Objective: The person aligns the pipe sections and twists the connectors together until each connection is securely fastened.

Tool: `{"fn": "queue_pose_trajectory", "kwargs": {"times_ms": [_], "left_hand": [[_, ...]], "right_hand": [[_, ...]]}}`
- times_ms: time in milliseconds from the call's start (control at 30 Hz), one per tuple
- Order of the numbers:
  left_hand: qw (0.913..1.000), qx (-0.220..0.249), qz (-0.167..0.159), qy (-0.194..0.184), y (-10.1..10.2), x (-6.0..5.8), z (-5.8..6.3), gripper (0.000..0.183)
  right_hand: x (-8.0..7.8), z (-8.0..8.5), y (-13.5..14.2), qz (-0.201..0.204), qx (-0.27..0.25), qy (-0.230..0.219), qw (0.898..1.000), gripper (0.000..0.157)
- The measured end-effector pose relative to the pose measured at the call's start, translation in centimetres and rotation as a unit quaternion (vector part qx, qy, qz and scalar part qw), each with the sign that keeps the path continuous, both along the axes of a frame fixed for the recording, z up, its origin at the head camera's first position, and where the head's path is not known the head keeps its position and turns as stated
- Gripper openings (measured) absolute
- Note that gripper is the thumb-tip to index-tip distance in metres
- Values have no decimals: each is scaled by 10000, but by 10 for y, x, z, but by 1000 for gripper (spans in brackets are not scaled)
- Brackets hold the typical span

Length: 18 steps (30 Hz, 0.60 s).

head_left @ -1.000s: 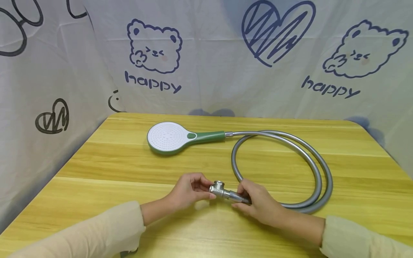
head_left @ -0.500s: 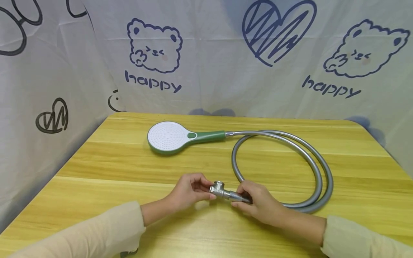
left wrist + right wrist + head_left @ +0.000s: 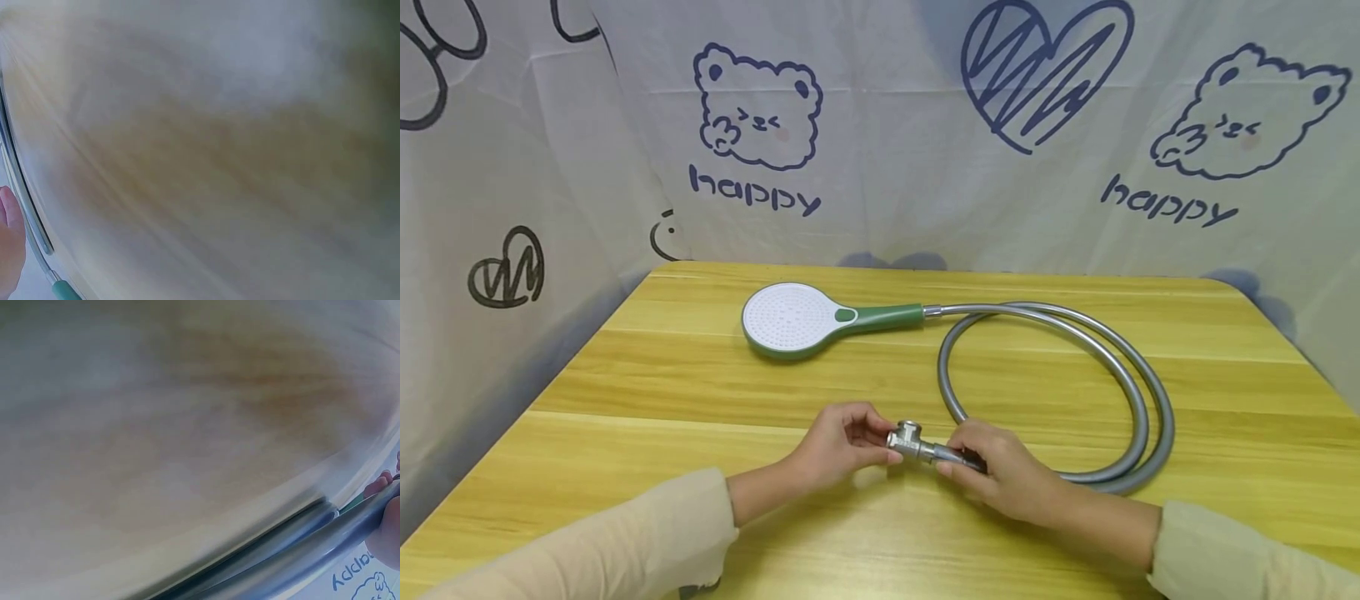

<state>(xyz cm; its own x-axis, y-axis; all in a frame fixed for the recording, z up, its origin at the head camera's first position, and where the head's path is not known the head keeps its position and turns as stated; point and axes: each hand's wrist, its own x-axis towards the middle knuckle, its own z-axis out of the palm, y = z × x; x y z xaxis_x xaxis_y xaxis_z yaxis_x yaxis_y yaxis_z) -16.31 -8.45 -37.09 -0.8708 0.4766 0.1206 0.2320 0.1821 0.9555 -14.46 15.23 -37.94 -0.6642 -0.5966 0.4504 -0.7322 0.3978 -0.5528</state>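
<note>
Near the front middle of the table, my left hand [image 3: 842,443] pinches a small metal tee fitting [image 3: 907,439] between thumb and fingers. My right hand [image 3: 1003,471] grips the metal end nut [image 3: 951,456] of a grey shower hose, which meets the tee's right side. From there the hose [image 3: 1138,417] loops over the right of the table to a green handheld shower head [image 3: 786,321], lying with its white spray face up. In the right wrist view the hose [image 3: 300,556] runs into the hand; a blurred surface fills most of both wrist views.
The wooden table [image 3: 647,400] has its back edge along a white cloth [image 3: 895,167] with drawn bears and hearts. Part of a dark object [image 3: 700,588] shows under the left sleeve at the front.
My right hand's fingers have shifted slightly around the hose's end nut. The left hand and the tee fitting stay in place, and the shower head has not moved.
</note>
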Motion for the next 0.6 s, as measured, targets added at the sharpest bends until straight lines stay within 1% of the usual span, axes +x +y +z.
{"fn": "queue_pose_trajectory", "kwargs": {"times_ms": [167, 400, 600], "left_hand": [[10000, 27, -21, 2, 1, 0, 0, 24], [10000, 14, 25, -93, 3, 0, 0, 24], [9999, 27, 40, -110, 3, 1, 0, 24]], "right_hand": [[1, 0, 0, -58, 1, -70, 10000, 9], [3, 1, 2, -126, 93, -83, 9998, 20], [3, 2, 2, -321, 44, -73, 9994, 30]]}}
